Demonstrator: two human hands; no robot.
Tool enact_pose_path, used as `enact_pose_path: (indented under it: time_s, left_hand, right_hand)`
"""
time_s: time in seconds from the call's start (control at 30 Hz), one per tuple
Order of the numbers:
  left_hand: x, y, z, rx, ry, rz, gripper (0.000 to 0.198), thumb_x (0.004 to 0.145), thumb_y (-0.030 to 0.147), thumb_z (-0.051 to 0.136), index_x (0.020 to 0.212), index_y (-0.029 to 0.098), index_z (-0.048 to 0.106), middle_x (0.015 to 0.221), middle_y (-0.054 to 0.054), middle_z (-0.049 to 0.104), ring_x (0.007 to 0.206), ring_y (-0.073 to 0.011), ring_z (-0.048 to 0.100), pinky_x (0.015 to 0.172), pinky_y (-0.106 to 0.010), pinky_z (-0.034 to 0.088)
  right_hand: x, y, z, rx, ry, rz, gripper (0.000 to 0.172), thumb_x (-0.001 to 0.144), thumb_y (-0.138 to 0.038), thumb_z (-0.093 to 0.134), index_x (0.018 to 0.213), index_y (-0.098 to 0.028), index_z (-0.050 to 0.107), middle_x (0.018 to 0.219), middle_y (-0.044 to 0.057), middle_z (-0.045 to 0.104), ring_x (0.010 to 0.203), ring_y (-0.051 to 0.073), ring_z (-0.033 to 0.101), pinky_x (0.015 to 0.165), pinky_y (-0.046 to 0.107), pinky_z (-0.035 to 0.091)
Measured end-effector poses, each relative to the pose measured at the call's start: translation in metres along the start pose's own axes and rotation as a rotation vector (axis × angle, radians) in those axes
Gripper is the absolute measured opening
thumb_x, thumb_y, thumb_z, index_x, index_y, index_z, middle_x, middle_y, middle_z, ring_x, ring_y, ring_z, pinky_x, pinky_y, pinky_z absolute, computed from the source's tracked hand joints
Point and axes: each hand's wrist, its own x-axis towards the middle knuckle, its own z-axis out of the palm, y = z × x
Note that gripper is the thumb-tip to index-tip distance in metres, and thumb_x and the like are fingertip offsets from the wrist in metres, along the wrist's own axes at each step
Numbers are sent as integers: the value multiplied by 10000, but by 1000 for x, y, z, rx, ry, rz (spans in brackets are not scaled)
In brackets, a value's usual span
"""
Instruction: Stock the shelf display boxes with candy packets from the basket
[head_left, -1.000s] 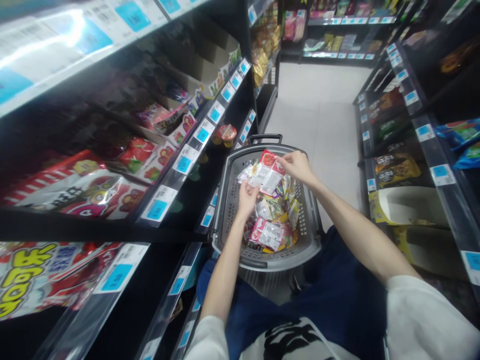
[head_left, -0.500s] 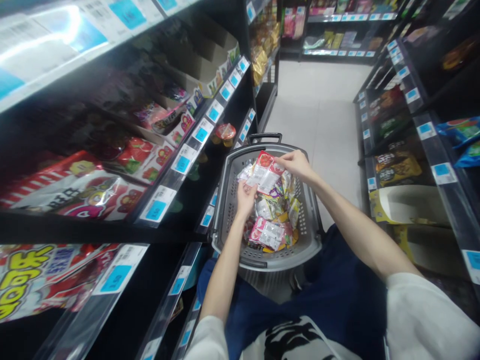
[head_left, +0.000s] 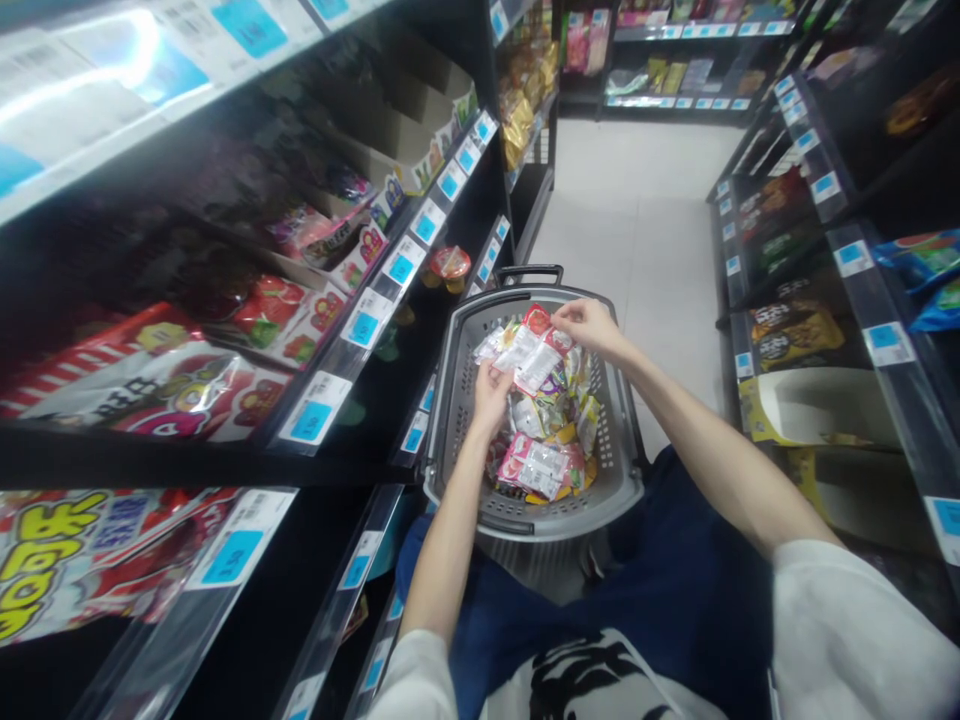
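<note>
A red and white snack packet (head_left: 535, 358) is held over the grey basket (head_left: 442, 400), between my two hands. My left hand (head_left: 491, 395) pinches its lower left edge. At its upper right edge the fingers of my right hand (head_left: 589, 326) are closed on it. Below the packet, the basket holds several small colourful packets, among them a pink and white one (head_left: 534, 466) near the front.
Shelves with price labels (head_left: 311, 420) run along the left, holding bagged sweets (head_left: 187, 385) and a red-lidded cup (head_left: 450, 264). More shelves (head_left: 885, 340) stand on the right. Pale floor (head_left: 630, 220) lies ahead, ending at a far shelf (head_left: 682, 102).
The held packet has tilted or bent, so its red top shows less and its pale printed part more. Both hands have stayed nearly in place.
</note>
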Motion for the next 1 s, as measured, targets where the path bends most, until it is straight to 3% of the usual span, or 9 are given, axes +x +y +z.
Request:
enact_pose_path:
  time_s: [0.17,0.37,0.53,0.73,0.83,1.0]
  left_hand:
    - [1,2,0,-18,12,0,611,664,586,854,1003,230,491,873,-3,664,662,-98,586,591,-200,427]
    - [2,-1,-1,-7,39,-11,606,688,555,849,1037,230,477,752,48,611,600,-85,542,578,-197,404]
    - [2,-3,-3,-3,61,-22,596,685,532,860,1039,223,492,707,64,606,590,-87,556,595,-197,429]
    - [3,-3,-2,-82,51,-48,657,655,530,887,1103,235,509,978,-32,712,808,-144,694,733,-252,538]
    - [1,1,0,-127,59,-61,821,637,497,912,1287,280,459,1074,-61,716,819,-167,714,696,-267,553]
    - [-2,14,1,-251,-25,-95,1079,603,402,947,1492,335,339,1155,-95,707,845,-197,726,661,-279,564]
  right_hand:
    - [-1,-3,3,93,35,40,171,850,-276,620,885,-143,722,831,73,717,712,152,584,693,280,450]
    - [-5,-11,4,255,-17,114,175,878,-271,633,927,-122,709,840,117,734,685,154,611,662,284,500]
    - [-7,-14,3,388,27,126,136,834,-246,705,901,-128,708,859,110,739,721,164,639,682,294,526]
    - [-5,-11,7,360,85,69,109,822,-243,714,846,-138,702,837,100,728,725,164,636,685,295,496]
    - [-6,-12,7,349,86,16,141,829,-220,692,954,-157,707,778,48,704,672,143,602,665,286,473]
    - [-11,-22,5,402,-79,-179,149,879,-208,624,958,-169,743,946,56,738,774,130,623,753,280,481]
